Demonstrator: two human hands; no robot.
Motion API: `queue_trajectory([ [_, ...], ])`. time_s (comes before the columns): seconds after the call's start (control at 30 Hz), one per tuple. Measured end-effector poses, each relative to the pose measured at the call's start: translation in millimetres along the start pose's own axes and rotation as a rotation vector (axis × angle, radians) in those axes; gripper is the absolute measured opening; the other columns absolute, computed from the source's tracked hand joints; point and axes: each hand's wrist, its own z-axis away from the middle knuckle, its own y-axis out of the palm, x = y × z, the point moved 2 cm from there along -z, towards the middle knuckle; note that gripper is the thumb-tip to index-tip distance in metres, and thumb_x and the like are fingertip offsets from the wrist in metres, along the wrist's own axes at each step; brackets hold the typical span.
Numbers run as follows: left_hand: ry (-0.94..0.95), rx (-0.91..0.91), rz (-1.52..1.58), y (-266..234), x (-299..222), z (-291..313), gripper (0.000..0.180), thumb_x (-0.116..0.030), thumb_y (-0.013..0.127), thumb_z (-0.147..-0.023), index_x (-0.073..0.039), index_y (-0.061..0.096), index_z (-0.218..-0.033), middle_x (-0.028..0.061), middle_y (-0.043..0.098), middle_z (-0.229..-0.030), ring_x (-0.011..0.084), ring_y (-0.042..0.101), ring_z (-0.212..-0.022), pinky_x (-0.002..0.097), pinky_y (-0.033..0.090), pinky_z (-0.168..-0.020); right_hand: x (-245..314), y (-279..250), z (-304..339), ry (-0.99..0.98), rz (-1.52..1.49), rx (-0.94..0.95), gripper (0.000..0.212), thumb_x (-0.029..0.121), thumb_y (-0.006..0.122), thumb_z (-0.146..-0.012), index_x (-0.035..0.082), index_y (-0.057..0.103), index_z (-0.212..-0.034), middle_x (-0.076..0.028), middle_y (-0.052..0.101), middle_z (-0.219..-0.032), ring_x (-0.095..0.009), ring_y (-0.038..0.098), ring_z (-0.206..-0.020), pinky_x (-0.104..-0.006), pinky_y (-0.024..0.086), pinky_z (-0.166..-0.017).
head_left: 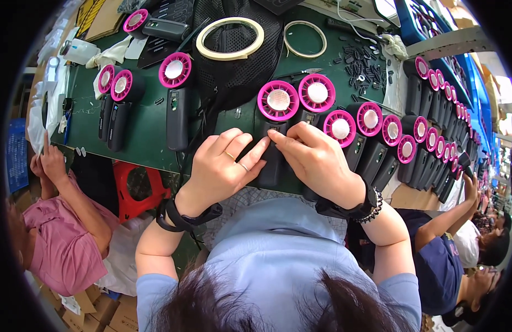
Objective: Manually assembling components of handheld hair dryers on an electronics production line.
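Note:
A dark grey handheld fan with a magenta ring (pixel 278 99) lies on the green table in front of me. At a small opening high on its handle, the fingertips of both hands meet. My left hand (pixel 223 169) is closed, with its thumb along the side of the handle and a finger at the opening. My right hand (pixel 322 160) is pinched at the same spot; whatever is between its fingertips is too small or hidden. Just right of this fan is another magenta-ringed fan (pixel 317 93), its handle partly covered by my right hand.
Further fans (pixel 371 119) stand in rows toward the right. Left of me lie a fan (pixel 177 119) and a pair (pixel 121 99). Tape rolls (pixel 256 41), a black mesh bag (pixel 239 74), tweezers (pixel 300 73) and small black parts (pixel 362 66) lie farther back. Co-workers sit on both sides.

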Motion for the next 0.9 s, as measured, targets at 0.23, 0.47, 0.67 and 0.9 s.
queue_trajectory([
  [0.23,0.109,0.016,-0.051,-5,4,-8,0.041,-0.025,0.078,-0.073,-0.011,0.073,-0.111,0.0046,0.062,-0.103,0.0226,0.061,-0.100,0.0340,0.049,-0.073,-14,-20,2,-0.110,0.074,-0.021,0.037,0.000,0.072,-0.077,0.007,0.071,-0.114,-0.006,0.055,-0.085,-0.020,0.059,-0.070,-0.0329,0.049,-0.058],
  [0.47,0.155,0.046,-0.110,-7,3,-9,0.039,-0.023,0.077,-0.075,-0.008,0.073,-0.110,0.0061,0.064,-0.106,0.0220,0.061,-0.104,0.0340,0.048,-0.075,-15,-15,-1,-0.226,0.174,0.067,0.041,0.006,0.073,-0.076,0.008,0.069,-0.117,-0.004,0.053,-0.087,-0.018,0.058,-0.073,-0.0311,0.048,-0.059],
  [0.67,0.179,0.097,-0.175,-13,-6,-11,0.036,-0.022,0.073,-0.078,-0.004,0.073,-0.110,0.0070,0.066,-0.107,0.0202,0.061,-0.107,0.0339,0.048,-0.076,-17,-10,-4,-0.268,0.186,0.101,0.041,0.013,0.073,-0.078,0.007,0.068,-0.118,-0.003,0.052,-0.086,-0.018,0.056,-0.072,-0.0312,0.048,-0.061],
  [0.9,0.268,0.127,-0.309,-14,-10,-16,0.033,-0.020,0.070,-0.081,-0.003,0.073,-0.109,0.0075,0.067,-0.109,0.0192,0.060,-0.110,0.0342,0.048,-0.078,-20,-12,-2,-0.272,0.165,0.112,0.041,0.011,0.074,-0.078,0.006,0.068,-0.118,-0.003,0.052,-0.086,-0.017,0.056,-0.072,-0.0308,0.047,-0.060],
])
